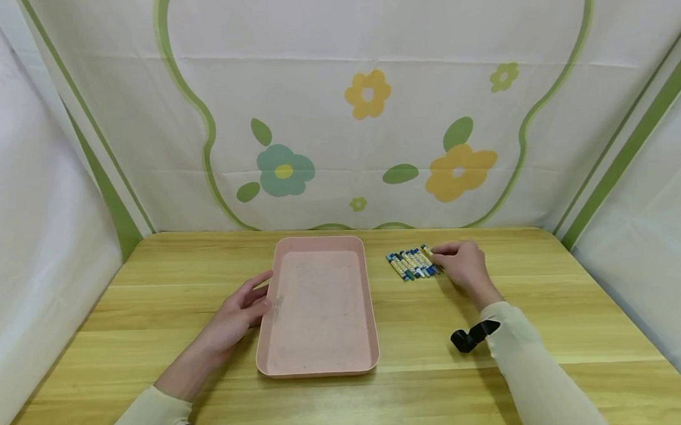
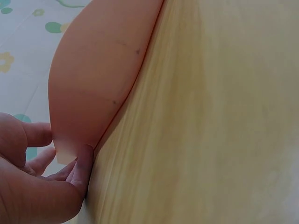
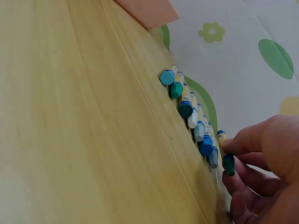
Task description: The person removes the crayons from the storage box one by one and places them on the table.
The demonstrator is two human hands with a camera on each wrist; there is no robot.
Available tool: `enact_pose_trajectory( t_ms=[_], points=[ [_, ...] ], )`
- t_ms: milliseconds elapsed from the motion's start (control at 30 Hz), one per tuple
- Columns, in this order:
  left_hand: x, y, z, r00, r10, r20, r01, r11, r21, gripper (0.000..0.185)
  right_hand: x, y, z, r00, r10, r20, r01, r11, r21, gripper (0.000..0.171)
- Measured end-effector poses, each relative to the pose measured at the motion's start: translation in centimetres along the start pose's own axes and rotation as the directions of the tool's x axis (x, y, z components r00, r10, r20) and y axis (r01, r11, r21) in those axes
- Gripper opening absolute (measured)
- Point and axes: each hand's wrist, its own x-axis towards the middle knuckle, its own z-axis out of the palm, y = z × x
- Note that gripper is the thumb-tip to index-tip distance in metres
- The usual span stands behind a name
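My right hand [image 1: 462,263] pinches a green-tipped crayon [image 3: 228,163] between thumb and fingers at the right end of a row of crayons [image 1: 412,264]. The crayons have yellow wrappers with blue bands; their tips show blue, green, white and grey in the right wrist view. My left hand [image 1: 238,311] is at the left side of a shallow pink tray [image 1: 373,336]. Its fingers touch the tray's outer wall [image 2: 100,65] and rim, fairly straight and spread. The tray lies flat, its long side pointing away from me.
The wooden table [image 1: 425,391] ends at a white cloth backdrop [image 1: 326,113] with printed flowers. White cloth also hangs on the left and right. A black wrist camera [image 1: 473,337] sticks out from my right sleeve.
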Motion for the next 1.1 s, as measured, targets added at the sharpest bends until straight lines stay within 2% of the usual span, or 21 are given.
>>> enact_pose_trajectory(
  t_ms=[267, 867, 1000, 1100],
  points=[
    [-0.1, -0.1, -0.1, 1.000, 0.009, 0.027, -0.009, 1.000, 0.013, 0.065, 0.1, 0.1, 0.2, 1.000, 0.007, 0.011, -0.007, 1.000, 0.018, 0.029],
    [0.1, 0.0, 0.0, 1.000, 0.000, 0.006, 0.000, 1.000, 0.003, 0.063, 0.0, 0.6, 0.3, 0.999, 0.007, 0.050, -0.008, 1.000, 0.013, 0.034],
    [0.1, 0.0, 0.1, 1.000, 0.001, 0.009, -0.001, 1.000, 0.007, 0.064, -0.3, 0.7, -0.2, 0.997, -0.042, 0.071, 0.045, 0.999, -0.029, 0.043],
    [0.1, 0.5, 0.1, 1.000, -0.002, -0.011, 0.003, 0.998, 0.057, 0.065, -0.7, 0.7, -1.1, 0.991, -0.097, 0.092, 0.106, 0.989, -0.098, 0.057]
  ],
)
